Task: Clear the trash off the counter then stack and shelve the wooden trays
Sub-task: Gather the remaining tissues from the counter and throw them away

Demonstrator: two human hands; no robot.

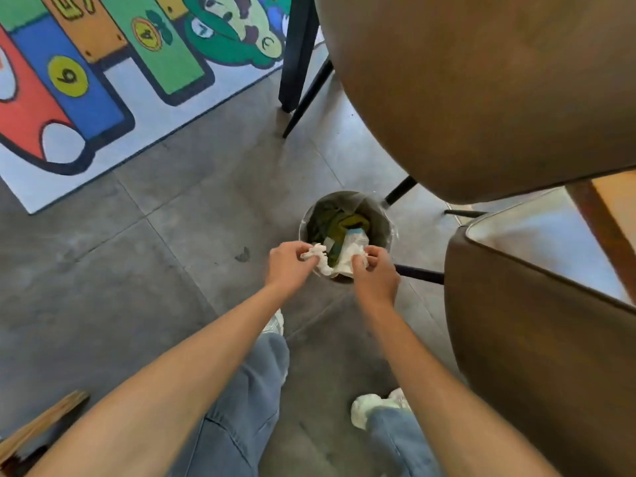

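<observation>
A small round trash bin [378, 208] lined with a clear bag stands on the grey floor, holding green and white rubbish. Both my hands hover over its near rim. My left hand [289, 263] pinches a crumpled white tissue [318, 258]. My right hand [373, 273] is curled around a white wrapper or paper [351, 251] that hangs into the bin. No wooden trays or counter are in view.
Two brown upholstered chairs [481, 98] [537, 339] with black legs crowd the right side, close to the bin. A colourful numbered play rug [86, 80] covers the floor at upper left. A wooden edge [41, 425] shows at lower left. My legs and white shoes are below.
</observation>
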